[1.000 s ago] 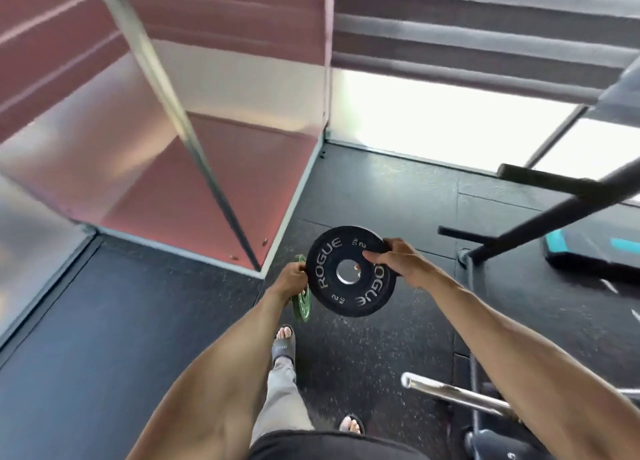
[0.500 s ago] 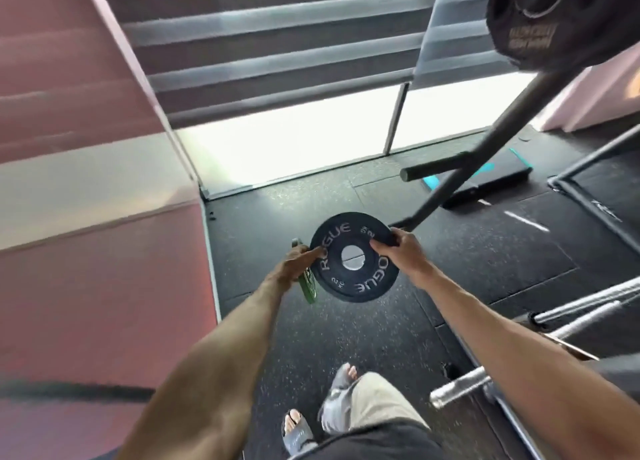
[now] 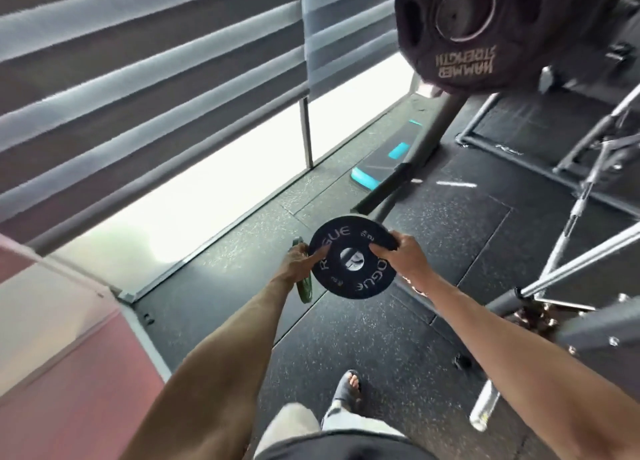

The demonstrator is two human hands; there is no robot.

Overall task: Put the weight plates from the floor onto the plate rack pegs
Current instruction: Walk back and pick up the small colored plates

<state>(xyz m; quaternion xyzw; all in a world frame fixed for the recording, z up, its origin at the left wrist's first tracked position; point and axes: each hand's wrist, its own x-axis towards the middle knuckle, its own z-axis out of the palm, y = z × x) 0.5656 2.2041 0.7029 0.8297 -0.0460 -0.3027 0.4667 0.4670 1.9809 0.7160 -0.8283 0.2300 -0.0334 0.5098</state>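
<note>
A black plate (image 3: pixel 351 257) marked ROGUE is held in the air above the black rubber floor (image 3: pixel 374 338), face toward the camera. The right hand (image 3: pixel 403 257) pinches its right rim; the left hand (image 3: pixel 298 264) has its fingers (image 3: pixel 320 253) pressed on the left face and also grips a thin green plate (image 3: pixel 304 288) edge-on. Just behind stands a slanted rack post with a bare peg (image 3: pixel 384 189). Above, a large dark plate (image 3: pixel 485 30) hangs on the rack. Open floor lies between the feet and the window.

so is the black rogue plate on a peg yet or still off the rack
Off the rack. The black plate is in the air, with the left hand and right hand at its edges; no peg fills its centre hole.
</note>
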